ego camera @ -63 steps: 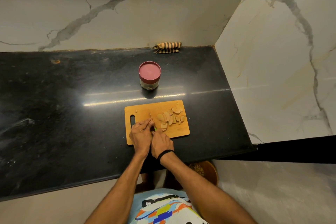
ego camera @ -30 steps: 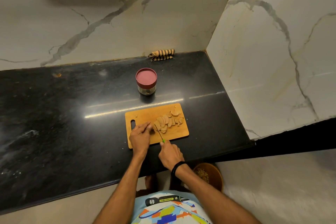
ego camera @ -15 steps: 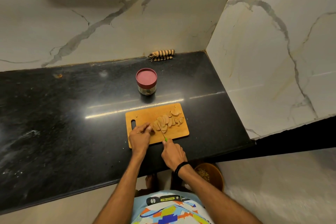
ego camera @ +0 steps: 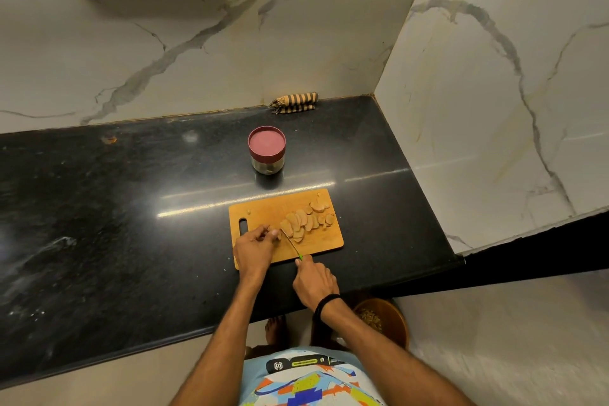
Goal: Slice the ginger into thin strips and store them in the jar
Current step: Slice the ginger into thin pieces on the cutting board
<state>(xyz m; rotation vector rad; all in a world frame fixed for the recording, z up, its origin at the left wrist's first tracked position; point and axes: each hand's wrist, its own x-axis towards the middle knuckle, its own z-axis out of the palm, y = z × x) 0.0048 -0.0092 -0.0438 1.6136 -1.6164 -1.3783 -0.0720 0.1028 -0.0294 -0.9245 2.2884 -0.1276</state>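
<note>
Black stone counter (ego camera: 131, 208) against marble walls (ego camera: 494, 125). Pale ginger slices (ego camera: 304, 222) fanned on wooden board (ego camera: 263, 209); left hand (ego camera: 255, 247) pinches one, right hand (ego camera: 314, 282) grips knife (ego camera: 292, 244).

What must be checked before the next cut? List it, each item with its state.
1. Right hand grips the knife: ok.
2. Left hand pinches the ginger beside the blade: ok.
3. Its gap to the blade: cannot tell.
4. Board lies flat, fully on the counter: ok.
5. Slices lie right of the blade: ok.
6. Jar open for strips: not ok, lid on.
</note>
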